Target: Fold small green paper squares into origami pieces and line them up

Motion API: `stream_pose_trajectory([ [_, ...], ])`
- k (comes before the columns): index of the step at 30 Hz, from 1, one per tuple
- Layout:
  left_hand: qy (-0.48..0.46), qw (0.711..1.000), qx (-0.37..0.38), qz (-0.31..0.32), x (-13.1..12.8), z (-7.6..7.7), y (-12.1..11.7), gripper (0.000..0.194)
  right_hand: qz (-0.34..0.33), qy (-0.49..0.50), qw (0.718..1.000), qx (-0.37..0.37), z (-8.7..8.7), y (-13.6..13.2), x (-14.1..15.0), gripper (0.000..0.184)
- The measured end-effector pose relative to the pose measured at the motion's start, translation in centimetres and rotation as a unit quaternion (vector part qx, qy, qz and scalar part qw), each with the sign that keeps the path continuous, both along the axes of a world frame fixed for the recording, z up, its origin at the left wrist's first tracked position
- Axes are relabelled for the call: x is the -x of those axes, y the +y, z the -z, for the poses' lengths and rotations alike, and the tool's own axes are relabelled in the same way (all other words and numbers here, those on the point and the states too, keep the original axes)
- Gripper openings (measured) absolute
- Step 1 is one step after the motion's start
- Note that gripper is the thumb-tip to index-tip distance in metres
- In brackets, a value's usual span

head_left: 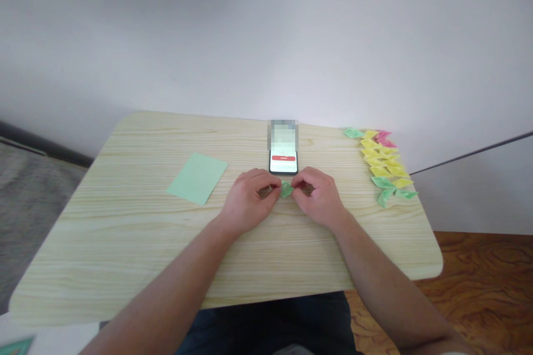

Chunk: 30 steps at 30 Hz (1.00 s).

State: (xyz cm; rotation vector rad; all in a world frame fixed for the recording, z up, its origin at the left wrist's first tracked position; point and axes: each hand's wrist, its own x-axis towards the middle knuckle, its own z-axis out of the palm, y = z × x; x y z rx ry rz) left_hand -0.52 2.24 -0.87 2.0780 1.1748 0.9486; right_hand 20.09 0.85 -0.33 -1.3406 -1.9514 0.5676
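Between my two hands is a small piece of folded green paper (286, 189), just in front of the phone. My left hand (252, 199) pinches its left end between thumb and fingertips. On the other side, my right hand (317, 195) grips the right end in a similar pinch. Only the middle of the paper shows; its ends are covered by my fingers. A flat green sheet of paper (198, 178) lies to the left of my left hand.
A phone (283, 161) with a lit screen lies at the table's (275, 266) back middle. Along the right edge sit several folded paper pieces (385, 163) in yellow, green and pink. A white wall (266, 39) rises behind the table.
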Motion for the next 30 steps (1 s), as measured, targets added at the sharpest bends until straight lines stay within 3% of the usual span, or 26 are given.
stream_pose_trajectory([
  [15,0.03,0.999,-0.012,0.003,0.44,0.0,0.13,0.009,-0.017,0.0,1.0,-0.023,-0.01,0.04,-0.09,0.024],
  [20,0.031,1.0,-0.003,-0.006,0.43,0.21,0.2,0.009,-0.055,-0.046,0.997,-0.038,-0.26,-0.17,-0.08,0.022],
  [30,0.038,0.999,-0.012,0.002,0.4,0.01,0.24,0.012,-0.053,-0.129,0.989,-0.051,-0.2,-0.25,0.26,0.015],
])
